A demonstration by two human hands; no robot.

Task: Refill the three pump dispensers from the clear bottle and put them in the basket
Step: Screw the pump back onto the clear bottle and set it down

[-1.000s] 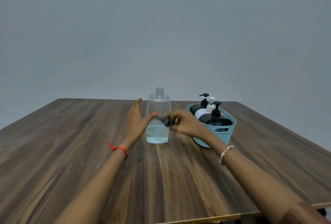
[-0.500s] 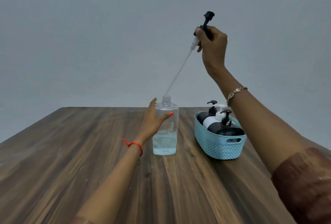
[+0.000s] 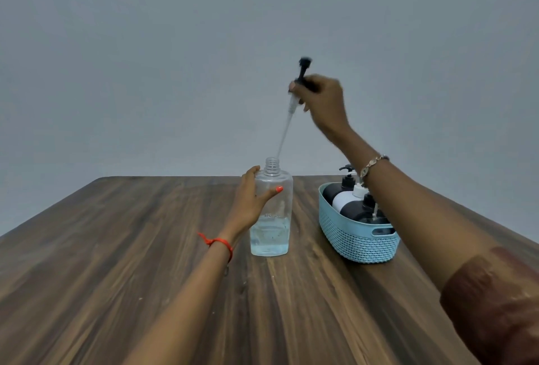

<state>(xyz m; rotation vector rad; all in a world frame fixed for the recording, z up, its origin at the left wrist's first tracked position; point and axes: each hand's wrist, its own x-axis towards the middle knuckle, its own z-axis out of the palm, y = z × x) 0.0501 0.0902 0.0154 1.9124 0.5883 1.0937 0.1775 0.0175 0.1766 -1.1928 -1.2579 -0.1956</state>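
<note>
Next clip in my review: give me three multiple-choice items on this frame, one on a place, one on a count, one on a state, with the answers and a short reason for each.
1. Where does the blue basket stand relative to the clear bottle?
A. To its right
B. To its left
C. Behind it

2. How many pump dispensers are in the basket?
A. One
B. Three
C. Five

3. What is the state of the clear bottle's neck?
A. Capped with a pump
B. Open
C. Covered by a palm

Answers:
1. A, the basket sits on the table to the right of the bottle.
2. B, two black and one white show inside.
3. B, the right hand holds the pump with its tube lifted above the neck, while the left hand grips the bottle's side.
</note>
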